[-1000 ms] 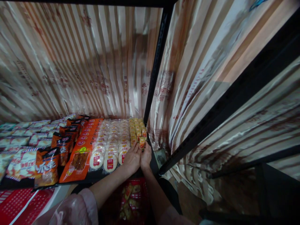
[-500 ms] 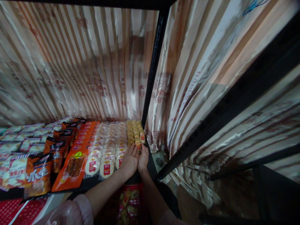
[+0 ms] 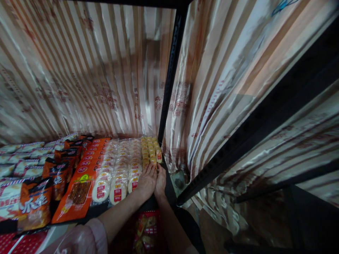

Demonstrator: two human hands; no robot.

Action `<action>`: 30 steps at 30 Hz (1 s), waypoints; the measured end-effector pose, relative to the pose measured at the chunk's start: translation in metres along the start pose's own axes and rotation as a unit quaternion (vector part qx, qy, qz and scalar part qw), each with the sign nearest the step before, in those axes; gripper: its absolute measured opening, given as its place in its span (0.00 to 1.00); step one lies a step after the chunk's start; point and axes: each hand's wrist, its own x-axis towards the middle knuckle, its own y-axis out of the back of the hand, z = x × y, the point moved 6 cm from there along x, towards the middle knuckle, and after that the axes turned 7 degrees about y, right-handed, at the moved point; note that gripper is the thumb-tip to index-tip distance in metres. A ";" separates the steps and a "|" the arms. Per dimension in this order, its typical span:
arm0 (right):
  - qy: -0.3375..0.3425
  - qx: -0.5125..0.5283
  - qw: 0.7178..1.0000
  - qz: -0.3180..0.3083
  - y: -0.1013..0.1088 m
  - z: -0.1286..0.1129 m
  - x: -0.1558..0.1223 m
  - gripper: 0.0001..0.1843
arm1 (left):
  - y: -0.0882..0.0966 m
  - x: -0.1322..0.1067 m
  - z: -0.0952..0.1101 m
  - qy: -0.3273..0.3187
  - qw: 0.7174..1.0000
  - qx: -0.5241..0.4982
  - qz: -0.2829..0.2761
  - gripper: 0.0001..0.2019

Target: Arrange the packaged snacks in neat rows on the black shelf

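Note:
Two rows of small yellow snack packets [image 3: 150,150] run back along the right end of a dark shelf. My left hand [image 3: 146,182] and my right hand [image 3: 160,180] lie side by side at the front of these rows, fingers stretched forward and touching the nearest packets. Neither hand visibly grips a packet. Left of my left hand lie rows of round white cakes with red labels [image 3: 119,173], and its edge rests against them. Both forearms reach up from the bottom of the picture, the left in a pale pink sleeve [image 3: 82,236].
Orange flat packs [image 3: 79,187], dark orange bags [image 3: 34,204] and white bags [image 3: 10,192] fill the shelf to the left. A black upright post [image 3: 169,81] stands right behind the yellow packets. Striped shiny cloth [image 3: 79,70] hangs behind and to the right. A red basket with packets [image 3: 148,229] sits below.
The packet pinched at my right fingertips a second ago now lies in the row. Both hands have flattened against the front packets. The view has drifted a little, shifting the shelf left.

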 end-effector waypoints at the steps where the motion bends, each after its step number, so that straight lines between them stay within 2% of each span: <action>1: -0.010 0.011 1.000 0.000 0.000 0.001 0.000 0.26 | -0.001 0.000 -0.001 -0.001 1.000 0.003 0.001 0.21; 6: -0.046 0.054 0.997 0.025 0.002 0.002 -0.003 0.22 | -0.003 -0.001 -0.003 -0.013 0.999 0.009 0.028 0.22; 13: 0.013 0.009 1.000 0.022 0.003 -0.005 -0.006 0.25 | -0.011 0.000 -0.005 -0.006 0.999 0.030 0.018 0.23; 18: 0.000 0.028 1.000 -0.005 0.000 -0.001 -0.005 0.25 | -0.005 0.000 -0.002 0.009 0.999 0.031 -0.004 0.22; 22: -0.020 0.038 0.999 0.011 0.001 0.003 -0.005 0.27 | -0.002 -0.002 0.001 -0.002 1.000 0.006 -0.008 0.22; 30: 0.001 0.037 0.999 0.030 0.021 -0.008 -0.015 0.23 | 0.009 -0.015 0.017 0.005 1.000 -0.006 -0.001 0.21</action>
